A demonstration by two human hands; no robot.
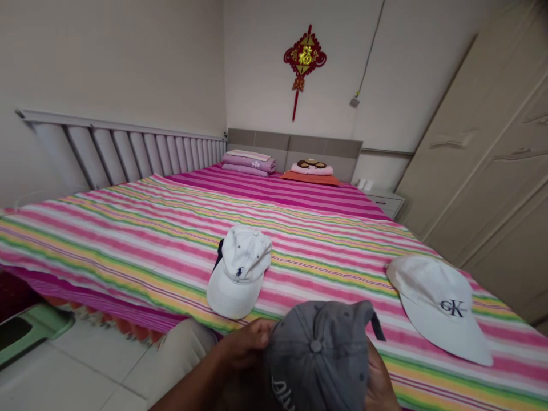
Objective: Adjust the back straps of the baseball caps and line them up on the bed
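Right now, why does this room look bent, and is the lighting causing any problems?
In the head view, wide-angle distortion makes the striped bedspread bulge and the wardrobe lean. The head view's light is soft, with no hard glare. Also in the head view, the left hand and grey cap nearest the camera look darkest.

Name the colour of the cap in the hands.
Grey, slightly faded: the baseball cap, best seen in the head view.
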